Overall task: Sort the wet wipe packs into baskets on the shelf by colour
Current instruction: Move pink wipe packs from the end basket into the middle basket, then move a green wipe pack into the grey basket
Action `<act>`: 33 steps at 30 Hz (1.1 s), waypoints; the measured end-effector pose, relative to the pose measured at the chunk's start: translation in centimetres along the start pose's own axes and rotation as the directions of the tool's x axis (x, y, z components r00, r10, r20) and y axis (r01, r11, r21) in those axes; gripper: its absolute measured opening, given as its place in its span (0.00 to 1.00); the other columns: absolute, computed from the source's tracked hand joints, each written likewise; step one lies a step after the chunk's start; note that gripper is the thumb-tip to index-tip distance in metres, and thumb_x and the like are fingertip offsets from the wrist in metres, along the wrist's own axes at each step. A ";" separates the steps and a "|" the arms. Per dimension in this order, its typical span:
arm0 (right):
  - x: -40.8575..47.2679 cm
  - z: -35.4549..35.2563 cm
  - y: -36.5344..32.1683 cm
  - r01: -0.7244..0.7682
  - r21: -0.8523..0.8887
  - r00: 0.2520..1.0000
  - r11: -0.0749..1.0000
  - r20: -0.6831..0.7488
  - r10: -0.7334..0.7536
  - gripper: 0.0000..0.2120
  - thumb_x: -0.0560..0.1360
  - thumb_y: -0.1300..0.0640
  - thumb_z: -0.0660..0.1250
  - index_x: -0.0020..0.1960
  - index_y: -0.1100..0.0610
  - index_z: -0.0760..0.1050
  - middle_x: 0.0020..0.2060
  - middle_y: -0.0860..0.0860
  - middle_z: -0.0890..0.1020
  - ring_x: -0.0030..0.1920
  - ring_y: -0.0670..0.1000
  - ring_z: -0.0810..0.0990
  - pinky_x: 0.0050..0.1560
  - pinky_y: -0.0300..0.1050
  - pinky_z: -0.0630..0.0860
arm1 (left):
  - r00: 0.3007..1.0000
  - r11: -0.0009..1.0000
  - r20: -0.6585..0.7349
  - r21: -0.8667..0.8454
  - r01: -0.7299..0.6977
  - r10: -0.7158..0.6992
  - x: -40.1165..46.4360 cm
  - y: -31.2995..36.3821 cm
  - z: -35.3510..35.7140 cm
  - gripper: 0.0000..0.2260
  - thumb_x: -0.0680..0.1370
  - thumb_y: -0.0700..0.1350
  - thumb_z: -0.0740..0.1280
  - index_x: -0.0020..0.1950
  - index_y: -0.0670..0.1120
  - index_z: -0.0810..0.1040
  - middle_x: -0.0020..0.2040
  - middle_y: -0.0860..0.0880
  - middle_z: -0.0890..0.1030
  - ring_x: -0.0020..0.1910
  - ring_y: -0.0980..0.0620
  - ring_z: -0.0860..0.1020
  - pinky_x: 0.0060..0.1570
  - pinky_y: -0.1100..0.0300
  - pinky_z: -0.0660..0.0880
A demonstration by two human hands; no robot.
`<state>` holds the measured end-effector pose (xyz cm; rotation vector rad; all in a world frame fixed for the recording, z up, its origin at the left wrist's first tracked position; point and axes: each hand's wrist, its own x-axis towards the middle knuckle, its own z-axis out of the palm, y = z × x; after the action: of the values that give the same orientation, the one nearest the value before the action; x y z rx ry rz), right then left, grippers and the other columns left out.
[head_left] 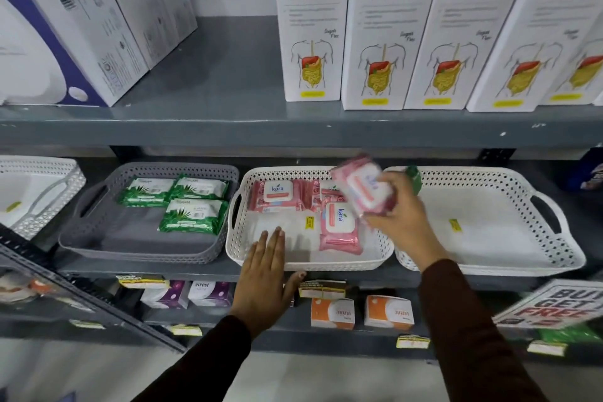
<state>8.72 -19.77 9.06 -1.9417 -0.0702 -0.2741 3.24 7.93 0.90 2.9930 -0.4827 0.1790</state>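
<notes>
My right hand [399, 206], frame centre-right, has its grip closed round a blurred pink wet wipe pack [362, 186] above the white perforated plastic basket [306, 263] w/ other pink packs. Left hand [264, 274] lies flat, open, on that basket's front rim, holding nothing.

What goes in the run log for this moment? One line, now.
right hand: holds pink pack above middle white basket | left hand: flat on its front rim, empty

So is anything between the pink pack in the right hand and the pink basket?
Nothing visible. The right hand holds the pink pack just above the white basket of pink packs. Bare floor shows at the basket's front. The left hand rests flat over the front rim, left of that path.
</notes>
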 end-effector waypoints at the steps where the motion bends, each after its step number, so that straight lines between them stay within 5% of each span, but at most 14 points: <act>1: -0.2 1.7 -0.8 0.024 -0.048 0.992 0.999 0.123 -0.017 0.32 0.62 0.70 0.78 0.59 0.49 0.72 0.59 0.40 0.75 0.57 0.50 0.79 0.51 0.49 0.82 | 1.000 1.000 0.004 0.000 0.005 -0.005 -0.1 -0.4 0.0 0.35 0.81 0.64 0.47 0.79 0.40 0.49 0.79 0.44 0.51 0.78 0.45 0.48 0.74 0.50 0.45; 6: -0.7 8.0 -0.5 0.229 -0.492 0.871 0.840 0.489 0.049 0.17 0.66 0.61 0.77 0.52 0.50 0.79 0.58 0.48 0.81 0.61 0.52 0.76 0.66 0.51 0.68 | 1.000 1.000 -0.008 -0.014 0.003 -0.003 -0.2 -0.9 -0.4 0.35 0.81 0.64 0.41 0.78 0.39 0.49 0.78 0.43 0.52 0.77 0.44 0.51 0.75 0.51 0.46; 8: -1.0 8.6 -0.1 0.181 -0.487 0.864 0.855 0.494 0.099 0.09 0.70 0.57 0.76 0.47 0.46 0.82 0.49 0.42 0.83 0.53 0.45 0.79 0.68 0.54 0.66 | 1.000 1.000 -0.010 -0.031 0.004 -0.005 -0.2 -0.9 -0.3 0.35 0.81 0.64 0.43 0.79 0.40 0.49 0.78 0.43 0.51 0.77 0.44 0.50 0.75 0.52 0.44; 10: -0.7 7.5 0.1 0.095 -0.377 0.899 0.921 0.430 0.083 0.05 0.73 0.53 0.74 0.46 0.45 0.82 0.45 0.38 0.82 0.45 0.35 0.79 0.61 0.43 0.74 | 1.000 0.999 0.012 -0.030 0.021 -0.021 -0.1 -0.9 -0.2 0.36 0.80 0.66 0.41 0.79 0.41 0.45 0.79 0.45 0.47 0.78 0.44 0.45 0.76 0.49 0.44; 12: 0.1 5.5 0.2 0.004 -0.300 0.962 0.954 0.261 0.078 0.04 0.77 0.56 0.71 0.51 0.50 0.82 0.48 0.38 0.82 0.42 0.33 0.79 0.49 0.31 0.75 | 0.999 0.999 0.035 -0.017 0.037 -0.036 0.0 -0.7 -0.1 0.37 0.80 0.67 0.42 0.79 0.41 0.42 0.79 0.45 0.44 0.77 0.44 0.42 0.75 0.45 0.47; 14: 1.2 3.2 0.7 -0.062 -0.282 0.997 0.957 -0.064 0.046 0.05 0.77 0.59 0.70 0.51 0.54 0.83 0.49 0.45 0.85 0.45 0.43 0.82 0.48 0.42 0.79 | 0.998 0.999 0.044 0.002 0.033 -0.033 0.2 -0.1 0.0 0.37 0.81 0.67 0.44 0.79 0.41 0.40 0.79 0.44 0.42 0.77 0.43 0.40 0.75 0.46 0.43; 17: 3.9 -0.1 3.3 -0.280 -0.182 0.876 0.943 -0.450 0.173 0.06 0.76 0.57 0.69 0.52 0.56 0.82 0.47 0.50 0.83 0.46 0.53 0.81 0.48 0.45 0.77 | 0.999 1.000 0.039 0.005 -0.022 0.022 0.7 1.4 0.1 0.37 0.81 0.66 0.44 0.79 0.40 0.45 0.79 0.41 0.48 0.77 0.42 0.43 0.74 0.47 0.43; 19: 6.0 -2.1 5.7 -0.464 0.096 0.730 0.881 -0.522 0.441 0.15 0.73 0.48 0.71 0.56 0.56 0.78 0.48 0.55 0.83 0.47 0.57 0.83 0.49 0.50 0.80 | 0.997 0.999 0.056 0.005 -0.047 0.047 1.3 2.6 0.3 0.38 0.80 0.67 0.43 0.79 0.40 0.46 0.79 0.41 0.49 0.77 0.41 0.42 0.74 0.45 0.46; 22: 9.1 -3.6 11.5 -0.611 0.417 0.617 0.673 -0.283 0.735 0.33 0.62 0.40 0.78 0.56 0.63 0.77 0.50 0.62 0.85 0.46 0.59 0.85 0.51 0.60 0.83 | 0.996 1.000 0.087 -0.005 -0.030 0.031 1.9 4.6 0.5 0.40 0.78 0.69 0.39 0.79 0.41 0.42 0.79 0.42 0.44 0.77 0.42 0.40 0.75 0.43 0.47; 24: 8.2 -3.0 9.1 -0.639 0.503 0.619 0.581 -0.111 0.777 0.30 0.58 0.42 0.82 0.48 0.62 0.79 0.44 0.60 0.85 0.41 0.57 0.84 0.48 0.61 0.84 | 0.995 1.000 0.095 0.004 -0.018 0.018 2.1 5.8 0.6 0.41 0.78 0.70 0.37 0.79 0.41 0.40 0.79 0.42 0.42 0.77 0.41 0.39 0.75 0.43 0.47; 28: 7.3 -2.2 6.2 -0.629 0.482 0.637 0.610 -0.129 0.760 0.15 0.67 0.54 0.80 0.42 0.59 0.75 0.32 0.53 0.78 0.29 0.49 0.77 0.26 0.38 0.74 | 0.998 1.000 0.065 0.028 -0.010 0.008 2.1 6.7 0.7 0.41 0.78 0.70 0.39 0.78 0.40 0.40 0.79 0.41 0.41 0.77 0.41 0.39 0.75 0.44 0.45; 33: 6.0 -3.3 6.0 -0.491 0.663 0.657 0.565 -0.144 0.740 0.13 0.67 0.53 0.76 0.46 0.59 0.78 0.43 0.58 0.82 0.35 0.51 0.81 0.30 0.40 0.77 | 0.995 0.995 0.006 0.030 -0.096 0.095 1.4 5.6 0.4 0.37 0.81 0.66 0.45 0.79 0.39 0.48 0.79 0.42 0.49 0.77 0.42 0.47 0.73 0.46 0.48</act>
<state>15.05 -25.54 6.12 -1.1435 0.7589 -0.1367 2.78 2.14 1.17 3.0025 -0.6299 0.1890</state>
